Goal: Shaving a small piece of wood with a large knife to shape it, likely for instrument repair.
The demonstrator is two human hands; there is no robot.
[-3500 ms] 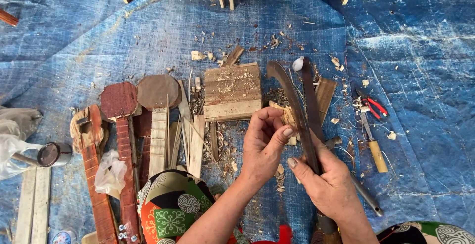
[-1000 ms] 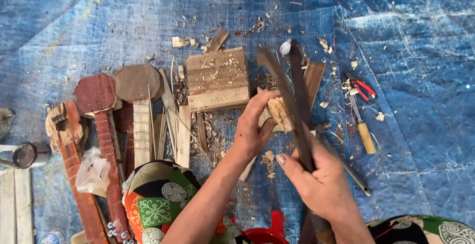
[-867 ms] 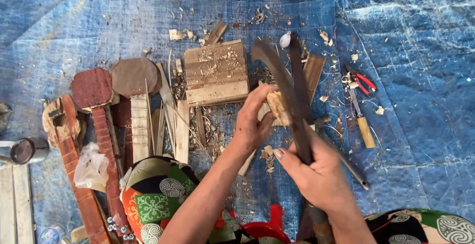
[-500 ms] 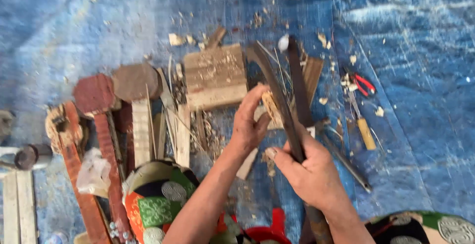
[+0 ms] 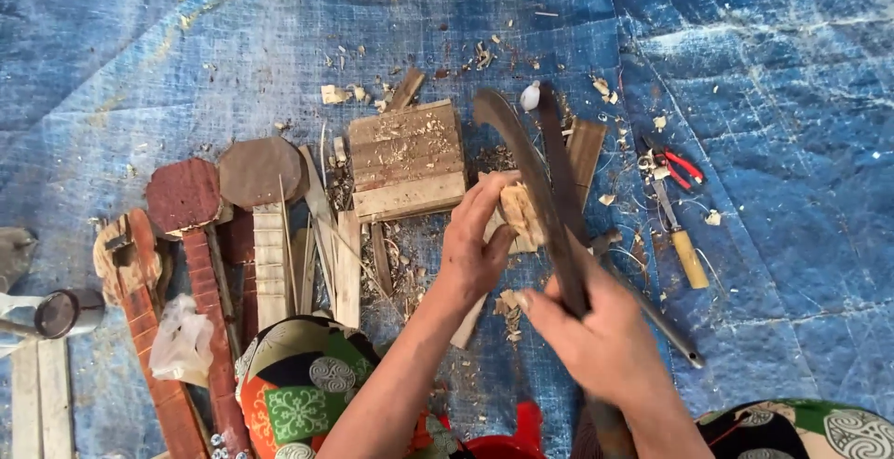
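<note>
Your left hand (image 5: 475,249) pinches a small pale wooden block (image 5: 518,214), fingers curled over its top edge, thumb under. The block sits just right of the square plank chopping board (image 5: 407,159) strewn with shavings, above the blue tarp (image 5: 792,96). Your right hand (image 5: 596,333) is fisted around a long dark curved blade (image 5: 531,166), whose edge is touching the block's right side. A second dark strip runs alongside the blade. Red-handled pliers (image 5: 675,163) and a yellow-handled tool (image 5: 684,249) lie to the right, well apart. Reddish-brown paddle-shaped wooden instrument necks (image 5: 186,208) lie in a row left of the board. Wood chips scattered around.
</note>
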